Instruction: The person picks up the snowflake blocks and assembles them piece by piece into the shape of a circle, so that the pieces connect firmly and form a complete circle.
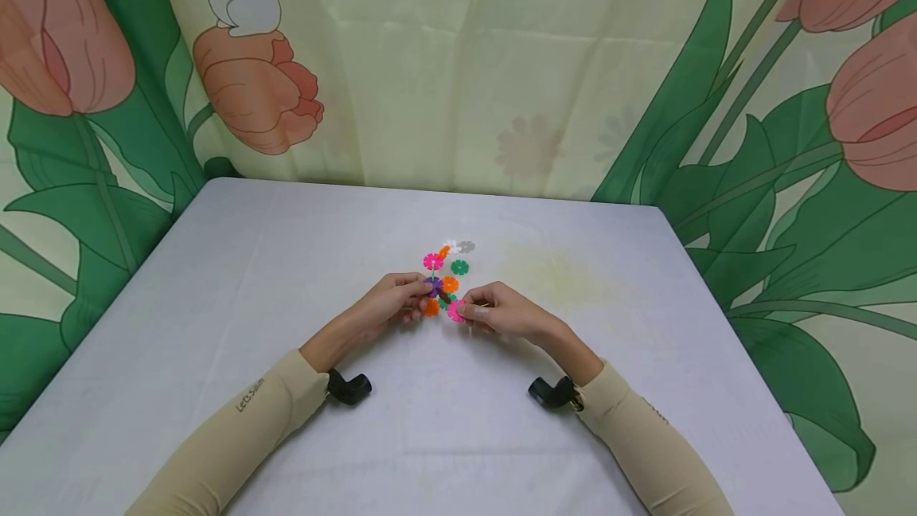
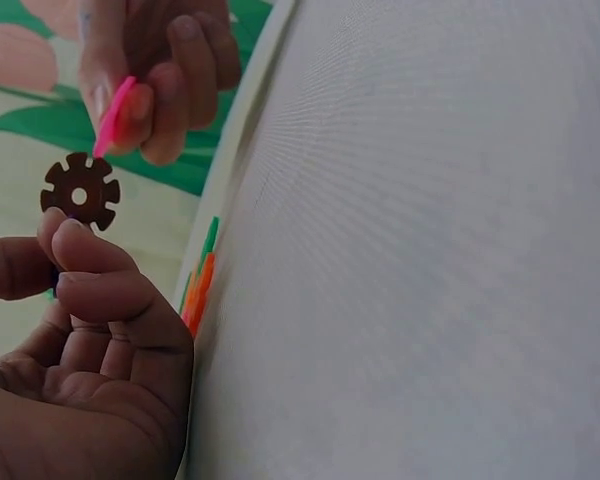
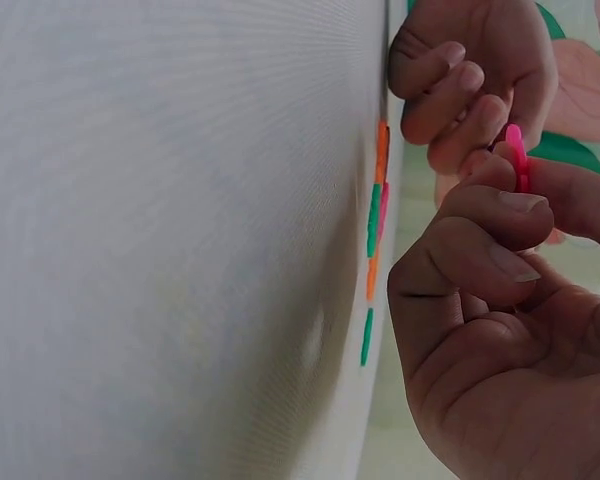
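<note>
Head: white tabletop point(image 1: 458, 436), tulip backdrop point(image 1: 430, 86)

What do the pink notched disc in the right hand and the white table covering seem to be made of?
Pink notched disc: probably smooth plastic, given its even colour and thin edge. White table covering: likely matt cloth, since soft creases show without shine.

"Which writing can you read?"
"On the left sleeve point(image 1: 232, 436) stand small dark words point(image 1: 251, 395). I read them as 'Lets Swim'."
"And on the right sleeve point(image 1: 648, 440)?"
"There is also a small dark print point(image 1: 656, 411), near the outer edge, but it is turned away and too small for reading."
</note>
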`<state>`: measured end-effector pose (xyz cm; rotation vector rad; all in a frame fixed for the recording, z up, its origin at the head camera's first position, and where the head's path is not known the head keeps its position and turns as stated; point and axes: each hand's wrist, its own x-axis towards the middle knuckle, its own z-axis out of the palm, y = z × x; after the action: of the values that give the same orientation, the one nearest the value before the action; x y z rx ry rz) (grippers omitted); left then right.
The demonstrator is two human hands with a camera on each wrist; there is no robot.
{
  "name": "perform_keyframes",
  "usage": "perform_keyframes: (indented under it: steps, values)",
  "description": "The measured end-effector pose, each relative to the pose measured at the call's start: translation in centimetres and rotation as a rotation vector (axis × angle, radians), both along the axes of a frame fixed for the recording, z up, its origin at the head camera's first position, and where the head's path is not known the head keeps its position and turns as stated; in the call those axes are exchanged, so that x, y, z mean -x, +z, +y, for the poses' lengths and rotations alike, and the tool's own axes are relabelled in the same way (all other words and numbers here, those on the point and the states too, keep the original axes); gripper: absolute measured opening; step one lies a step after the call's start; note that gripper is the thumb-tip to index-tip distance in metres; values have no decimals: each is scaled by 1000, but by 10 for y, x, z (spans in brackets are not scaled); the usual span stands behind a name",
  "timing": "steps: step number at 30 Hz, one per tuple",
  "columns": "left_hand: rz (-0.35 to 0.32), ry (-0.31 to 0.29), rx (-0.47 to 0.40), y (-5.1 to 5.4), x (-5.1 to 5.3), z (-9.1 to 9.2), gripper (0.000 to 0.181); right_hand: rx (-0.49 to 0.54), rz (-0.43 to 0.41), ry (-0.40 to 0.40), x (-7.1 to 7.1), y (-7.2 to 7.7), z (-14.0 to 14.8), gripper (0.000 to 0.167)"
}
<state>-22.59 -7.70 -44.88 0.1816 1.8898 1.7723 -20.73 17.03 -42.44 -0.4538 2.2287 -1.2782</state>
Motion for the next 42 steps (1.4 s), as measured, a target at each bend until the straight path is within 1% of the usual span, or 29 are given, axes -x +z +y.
perform_keyframes:
  steps: [15, 24, 34, 42]
  values:
    - [4, -12, 14, -2, 2, 0, 23, 24, -23, 6, 1, -2, 1, 25]
    - [6, -16, 21, -2, 1, 1, 23, 39, -27, 13, 2, -3, 1, 24]
    - [-20, -21, -6, -3, 1, -1, 20, 52, -37, 21, 2, -4, 1, 24]
    - [-31, -26, -18, -1, 0, -2, 21, 56, -52, 29, 1, -2, 1, 26]
